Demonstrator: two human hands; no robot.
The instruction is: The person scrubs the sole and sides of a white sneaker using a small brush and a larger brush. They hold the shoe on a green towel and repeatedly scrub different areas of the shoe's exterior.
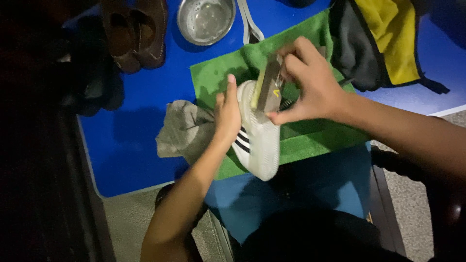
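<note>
While the blue bench [136,140] carries everything in view, a green towel [213,77] lies spread across its middle. At the far right of the bench sits a black and yellow bag [383,43]. A pair of brown shoes [136,34] rests at the far left, and a steel bowl [206,19] stands just beside them. A grey cloth [182,128] lies crumpled on the left edge of the towel.

A white sneaker [259,140] with black side stripes sits over the near edge of the towel, toe pointing toward the person. The left hand [228,114] is clasped on the sneaker's side, thumb raised along its heel end, with the cloth just beside it. The right hand [310,85] grips a brush [269,87], fingers closed over its back. The brush is held against the upper part of the sneaker, at its opening. A grey strap [248,24] lies between the bowl and the towel.
</note>
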